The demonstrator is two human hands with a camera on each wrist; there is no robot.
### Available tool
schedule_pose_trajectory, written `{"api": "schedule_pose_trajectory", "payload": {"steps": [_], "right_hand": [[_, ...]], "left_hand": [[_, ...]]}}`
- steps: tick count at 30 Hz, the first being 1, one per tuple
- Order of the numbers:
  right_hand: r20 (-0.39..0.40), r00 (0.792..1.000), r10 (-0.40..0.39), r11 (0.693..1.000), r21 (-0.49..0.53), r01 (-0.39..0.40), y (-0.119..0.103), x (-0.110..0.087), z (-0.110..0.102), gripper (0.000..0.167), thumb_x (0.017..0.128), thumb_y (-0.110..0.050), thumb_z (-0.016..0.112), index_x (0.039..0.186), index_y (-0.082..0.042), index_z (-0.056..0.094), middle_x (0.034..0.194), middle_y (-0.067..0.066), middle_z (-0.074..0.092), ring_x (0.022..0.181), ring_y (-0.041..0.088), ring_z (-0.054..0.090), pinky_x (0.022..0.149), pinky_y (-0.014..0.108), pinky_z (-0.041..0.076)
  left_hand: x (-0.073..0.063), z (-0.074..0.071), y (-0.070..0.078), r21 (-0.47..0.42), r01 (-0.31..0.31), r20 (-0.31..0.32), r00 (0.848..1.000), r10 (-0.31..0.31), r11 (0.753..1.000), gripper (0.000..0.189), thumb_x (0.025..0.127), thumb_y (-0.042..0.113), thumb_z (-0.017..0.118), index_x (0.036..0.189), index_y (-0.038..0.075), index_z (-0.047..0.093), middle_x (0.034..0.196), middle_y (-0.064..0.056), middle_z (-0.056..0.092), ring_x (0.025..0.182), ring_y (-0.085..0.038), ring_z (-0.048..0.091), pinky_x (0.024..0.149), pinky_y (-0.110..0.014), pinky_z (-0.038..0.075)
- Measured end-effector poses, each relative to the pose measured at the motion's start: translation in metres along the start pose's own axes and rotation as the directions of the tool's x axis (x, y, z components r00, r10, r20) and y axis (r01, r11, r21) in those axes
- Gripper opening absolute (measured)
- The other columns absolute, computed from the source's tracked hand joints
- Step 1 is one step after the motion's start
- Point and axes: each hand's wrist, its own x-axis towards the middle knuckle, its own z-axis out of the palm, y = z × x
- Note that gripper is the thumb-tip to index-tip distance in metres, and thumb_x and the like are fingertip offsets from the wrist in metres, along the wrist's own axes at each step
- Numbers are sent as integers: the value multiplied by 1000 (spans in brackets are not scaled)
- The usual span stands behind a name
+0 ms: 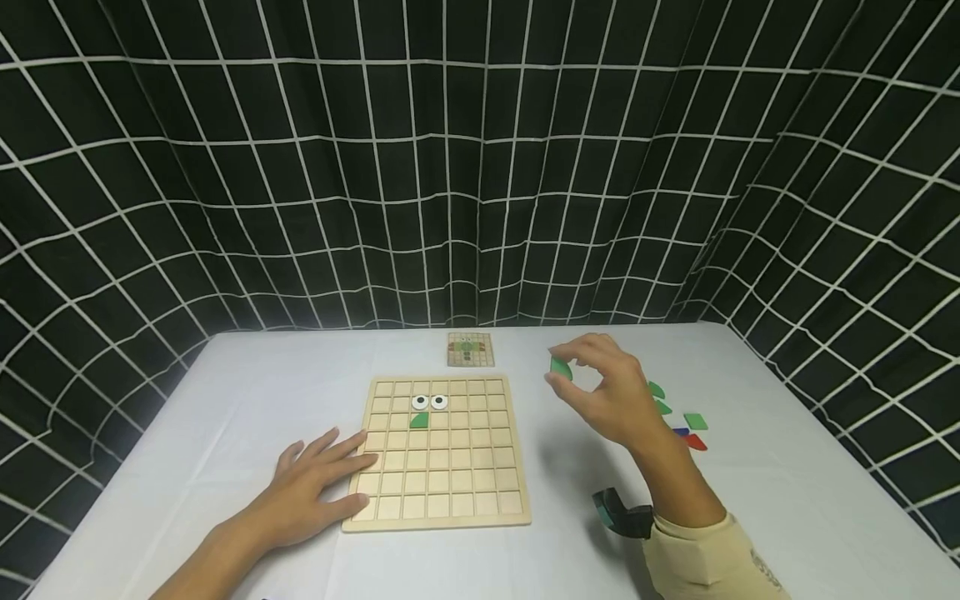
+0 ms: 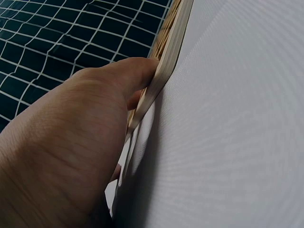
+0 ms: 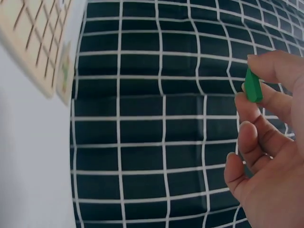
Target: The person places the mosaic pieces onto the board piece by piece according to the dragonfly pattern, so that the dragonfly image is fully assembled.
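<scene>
A wooden grid board [image 1: 450,522] lies on the table with two round eye pieces [image 1: 420,402] side by side in its upper cells. Below the left eye sits a green piece with one curved corner [image 1: 420,421]. My left hand [image 1: 307,492] rests spread at the board's left edge; in the left wrist view the thumb [image 2: 137,73] touches the rim. Above the table, right of the board, my right hand [image 1: 611,392] pinches a green quarter-round piece [image 1: 560,367] between thumb and index finger. The same green piece [image 3: 253,87] shows in the right wrist view.
A small pattern card [image 1: 470,349] lies behind the board. Several loose pieces are on the right, among them a green square [image 1: 695,421], a red piece [image 1: 696,442] and a blue piece [image 1: 681,432]. A dark grid curtain [image 1: 465,167] surrounds the white table [image 1: 247,392].
</scene>
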Motion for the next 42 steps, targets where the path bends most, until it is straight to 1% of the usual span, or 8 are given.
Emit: {"api": "schedule_pose_trajectory", "payload": {"steps": [9, 14, 18, 21, 27, 32, 36, 42], "right_hand": [[32, 999, 7, 999, 54, -8, -23, 12, 27, 25, 77, -6, 79, 101, -5, 73, 99, -3, 67, 99, 16, 56, 78, 37, 47], [57, 998, 15, 996, 87, -20, -31, 16, 46, 24, 78, -7, 79, 101, -5, 72, 98, -3, 66, 98, 15, 55, 79, 38, 48], [77, 996, 35, 993, 111, -44, -34, 19, 63, 25, 79, -7, 79, 103, -5, 72, 98, -3, 66, 96, 13, 55, 78, 36, 48], [96, 994, 58, 991, 111, -69, -36, 20, 74, 26, 80, -7, 78, 105, -5, 72, 99, -3, 65, 97, 13, 56, 81, 36, 49], [134, 986, 102, 984, 130, -120, -36, 21, 94, 26, 82, -7, 76, 107, -5, 72, 102, 0, 65, 96, 16, 57, 80, 42, 51], [162, 978, 133, 981, 120, -154, -33, 18, 109, 25, 83, -8, 75, 108, -6, 71, 103, 0, 65, 94, 20, 58, 78, 37, 51], [200, 963, 178, 972, 117, -204, -30, 15, 122, 24, 84, -10, 74, 107, -7, 71, 104, -1, 65, 92, 22, 59, 76, 36, 51], [262, 925, 274, 939, 136, -317, -27, 10, 141, 23, 87, -15, 71, 109, -7, 70, 106, -1, 65, 96, 27, 59, 78, 40, 51]], "left_hand": [[-1, -4, 0, 11, 3, -3, 1000, -3, 1000, 51, 88, 55, 62, 130, 27, 63, 149, 4, 41, 138, -37, 27, 103, -66, 7], [0, -4, -2, 9, -6, -4, 1000, 6, 1000, 51, 88, 55, 62, 131, 27, 63, 149, 4, 41, 138, -36, 27, 103, -65, 7], [1, -4, -3, 9, -10, -7, 1000, 10, 1000, 51, 88, 55, 62, 130, 27, 63, 149, 5, 41, 138, -36, 27, 103, -65, 7], [1, -3, -4, 7, -10, -7, 1000, 10, 1000, 51, 88, 55, 62, 130, 27, 63, 149, 5, 41, 138, -36, 27, 103, -66, 7], [0, -3, -5, 12, -8, -11, 1000, 8, 1000, 51, 88, 56, 62, 131, 28, 62, 149, 5, 41, 138, -36, 27, 103, -66, 7], [2, -3, -6, 16, -21, -12, 1000, 21, 1000, 51, 88, 56, 61, 131, 29, 62, 149, 4, 41, 138, -37, 27, 103, -66, 7], [2, -2, -5, 16, -18, -11, 1000, 19, 1000, 50, 88, 56, 62, 130, 29, 63, 149, 4, 41, 138, -37, 27, 103, -67, 7], [1, 0, -3, 8, -5, -4, 1000, 5, 1000, 50, 88, 56, 61, 130, 30, 62, 149, 5, 41, 138, -36, 27, 103, -67, 7]]}}
